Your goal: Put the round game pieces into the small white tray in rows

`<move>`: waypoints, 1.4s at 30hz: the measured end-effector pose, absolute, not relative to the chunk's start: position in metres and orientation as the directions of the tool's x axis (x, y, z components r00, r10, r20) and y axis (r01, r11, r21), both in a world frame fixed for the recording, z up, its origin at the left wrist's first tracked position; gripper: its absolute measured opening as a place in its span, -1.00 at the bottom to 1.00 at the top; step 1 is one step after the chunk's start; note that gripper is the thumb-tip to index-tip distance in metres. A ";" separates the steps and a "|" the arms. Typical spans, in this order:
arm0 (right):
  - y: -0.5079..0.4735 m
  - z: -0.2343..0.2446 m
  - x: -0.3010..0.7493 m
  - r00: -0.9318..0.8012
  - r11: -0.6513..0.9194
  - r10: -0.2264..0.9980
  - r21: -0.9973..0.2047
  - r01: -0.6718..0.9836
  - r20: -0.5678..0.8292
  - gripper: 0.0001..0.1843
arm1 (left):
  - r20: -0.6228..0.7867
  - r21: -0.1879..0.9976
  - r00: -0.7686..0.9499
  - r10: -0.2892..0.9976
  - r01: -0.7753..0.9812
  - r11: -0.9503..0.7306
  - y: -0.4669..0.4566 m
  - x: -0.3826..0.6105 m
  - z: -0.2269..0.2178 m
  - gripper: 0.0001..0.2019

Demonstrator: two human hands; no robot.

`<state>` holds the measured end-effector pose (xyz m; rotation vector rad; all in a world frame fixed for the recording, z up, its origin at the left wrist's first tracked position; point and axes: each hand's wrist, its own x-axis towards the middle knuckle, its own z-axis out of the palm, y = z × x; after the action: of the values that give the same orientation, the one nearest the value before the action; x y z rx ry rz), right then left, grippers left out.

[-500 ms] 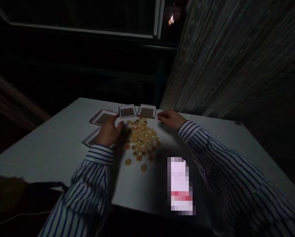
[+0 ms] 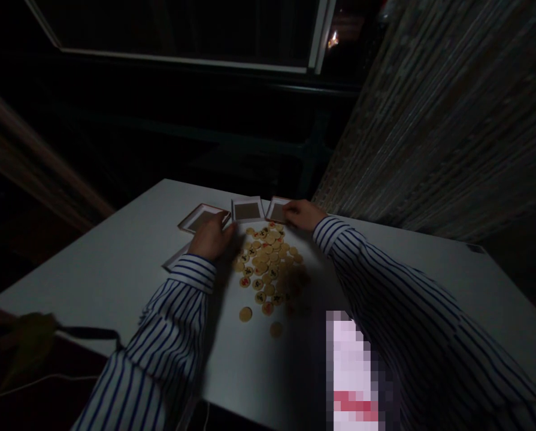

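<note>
A loose heap of round wooden xiangqi pieces (image 2: 268,254), some showing red or black characters, lies on the white table between my hands. My left hand (image 2: 211,237) is at the left of the heap, thumb spread from the fingers, with no piece visible in it. It partly covers a shallow tray (image 2: 196,218) and a second tray (image 2: 174,258) nearer to me. My right hand (image 2: 303,214) has its fingers curled together over the right-hand shallow tray (image 2: 274,211); whatever the fingertips hold is hidden. Between them stands another tray (image 2: 247,209) with a white rim.
The white table (image 2: 92,269) is dimly lit. A pixelated white and red object (image 2: 352,365) is by my right forearm. String curtains (image 2: 411,120) hang at the right, beyond the table's edge. A dark strap-like thing (image 2: 90,332) lies at the near left edge.
My right hand has moved left onto the right-hand tray, from beside it. My left hand stays by the left trays. The camera view has shifted, so the table appears lower and farther right.
</note>
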<state>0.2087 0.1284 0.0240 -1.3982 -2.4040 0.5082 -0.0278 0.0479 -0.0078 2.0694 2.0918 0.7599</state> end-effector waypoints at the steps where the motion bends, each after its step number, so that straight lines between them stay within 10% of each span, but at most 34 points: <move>1: 0.132 0.023 0.205 -0.466 0.449 0.881 -0.455 0.769 0.083 -0.71 | 0.265 0.403 -0.064 0.962 0.914 -0.050 0.051 -0.030 -0.009 -0.50; 42: 0.227 -0.021 0.126 -0.368 0.328 0.920 -0.251 0.911 -0.133 -0.71 | 0.068 0.327 0.050 0.996 0.942 -0.070 0.134 -0.056 -0.029 -0.45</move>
<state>0.1256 0.2272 -0.0214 -1.7473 -2.5322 0.4422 -0.0562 0.1342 -0.0293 2.1256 1.9989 0.4118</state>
